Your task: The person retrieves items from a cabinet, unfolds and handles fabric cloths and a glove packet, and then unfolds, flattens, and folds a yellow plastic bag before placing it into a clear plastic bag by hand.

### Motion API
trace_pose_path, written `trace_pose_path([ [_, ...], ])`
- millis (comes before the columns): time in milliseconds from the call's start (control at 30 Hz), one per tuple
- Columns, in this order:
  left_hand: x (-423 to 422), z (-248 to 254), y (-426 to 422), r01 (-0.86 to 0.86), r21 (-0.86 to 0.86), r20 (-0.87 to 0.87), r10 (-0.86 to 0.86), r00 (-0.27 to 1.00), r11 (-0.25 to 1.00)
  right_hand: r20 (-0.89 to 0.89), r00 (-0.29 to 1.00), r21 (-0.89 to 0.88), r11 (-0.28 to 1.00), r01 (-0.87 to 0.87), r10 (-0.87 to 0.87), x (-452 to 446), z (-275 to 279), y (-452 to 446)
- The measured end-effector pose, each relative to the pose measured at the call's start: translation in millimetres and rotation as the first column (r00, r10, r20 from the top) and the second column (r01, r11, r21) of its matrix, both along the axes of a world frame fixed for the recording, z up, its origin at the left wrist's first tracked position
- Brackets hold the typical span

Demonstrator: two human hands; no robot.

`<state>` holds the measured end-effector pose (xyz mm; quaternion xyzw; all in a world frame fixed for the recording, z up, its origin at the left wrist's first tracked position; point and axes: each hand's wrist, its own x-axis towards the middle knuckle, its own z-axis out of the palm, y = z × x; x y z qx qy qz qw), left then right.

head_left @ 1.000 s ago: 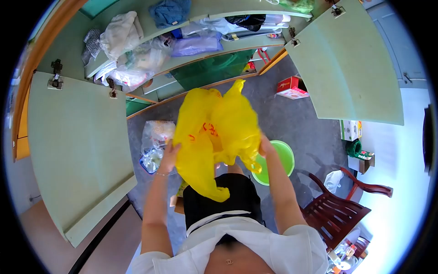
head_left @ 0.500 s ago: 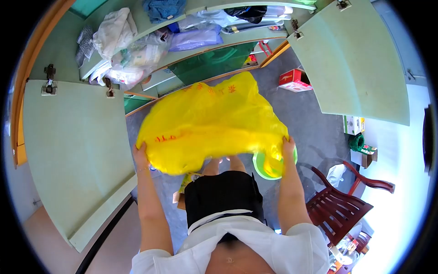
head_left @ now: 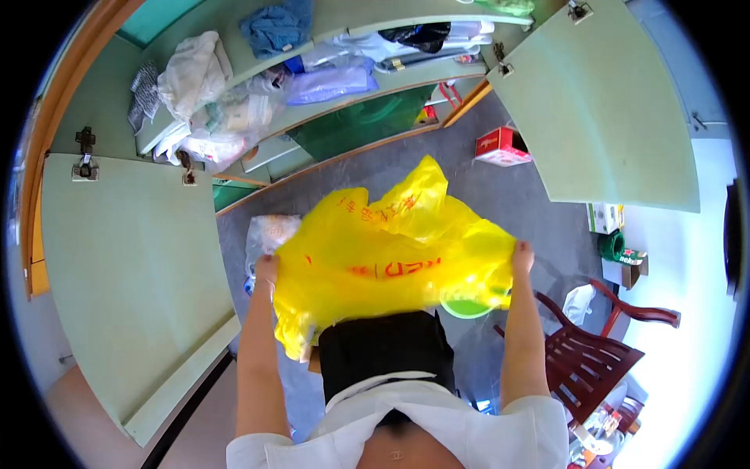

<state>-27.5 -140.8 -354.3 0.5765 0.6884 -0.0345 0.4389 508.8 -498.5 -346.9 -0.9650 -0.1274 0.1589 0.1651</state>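
A large yellow plastic bag (head_left: 391, 250) with red lettering is stretched out in front of my body, wide and wrinkled. My left hand (head_left: 266, 270) is closed on its left edge. At its right edge, my right hand (head_left: 523, 256) grips the plastic with closed fingers. Part of a light green basin (head_left: 466, 309) shows beneath the bag near my right forearm; the rest is covered. A clear plastic bag (head_left: 269, 233) with a printed pattern lies on the floor beyond my left hand.
An open cabinet holds folded clothes and a lilac packet (head_left: 332, 84). Its left door (head_left: 133, 289) and right door (head_left: 605, 109) stand wide. A red box (head_left: 501, 146) sits on the grey floor; a wooden chair (head_left: 590, 363) is at the right.
Both hands have shifted right with the yellow bag, which has changed shape and now covers more of the basin. The clear plastic bag on the floor has come into view.
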Motion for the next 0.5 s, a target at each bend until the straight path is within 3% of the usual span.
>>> trace_pose_path([
  [33,2.1,6.5,0.1,-0.243,-0.169,0.167,0.27,0.948,0.955,0.141,0.99,-0.121,0.992,0.031,-0.014,-6.3,10.5,-0.6],
  [67,2.4,16.5,0.1,-0.435,-0.359,0.263,0.536,0.802,0.826,0.273,0.962,-0.236,0.967,0.092,-0.025,-13.5,23.3,0.6],
  [100,14.1,23.4,10.9,-0.552,-0.531,0.334,0.758,0.561,0.643,0.425,0.905,-0.297,0.943,0.152,-0.012,-10.3,20.9,19.3],
  [167,62.8,74.9,-8.7,-0.434,-0.714,0.507,0.833,0.221,0.55,0.544,0.831,-0.032,0.993,-0.117,0.115,-13.6,20.3,37.8],
  [200,80.9,75.4,-24.8,-0.4,-0.747,0.541,0.835,0.099,0.531,0.024,1.0,0.145,0.989,-0.02,0.016,-48.3,66.6,73.7],
  [233,97.7,76.5,-42.3,-0.366,-0.776,0.56,0.828,-0.027,0.514,-0.469,0.882,0.165,0.986,0.024,0.057,-87.8,103.4,98.0],
  [267,119.1,82.3,-59.7,-0.321,-0.795,0.562,0.824,-0.069,0.515,-0.638,0.673,0.331,0.922,-0.201,0.375,-116.4,89.9,95.3],
  [300,139.5,90.9,-75.4,-0.275,-0.81,0.562,0.82,-0.113,0.518,-0.851,0.389,0.369,0.929,-0.038,0.353,-158.9,128.2,116.4],
  [367,171.0,108.3,-94.7,-0.259,-0.868,0.465,0.876,-0.125,0.424,-0.637,0.552,0.366,0.842,-0.397,0.538,-202.6,139.5,127.7],
  [467,181.1,129.7,-105.3,-0.151,-0.855,0.509,0.858,-0.064,0.496,-0.879,0.352,0.359,0.932,0.046,0.321,-197.1,130.7,127.4],
  [500,172.0,129.7,-104.2,-0.312,-0.76,0.592,0.805,0.033,0.571,-0.883,0.323,0.371,0.928,0.036,0.341,-184.1,141.5,127.4],
])
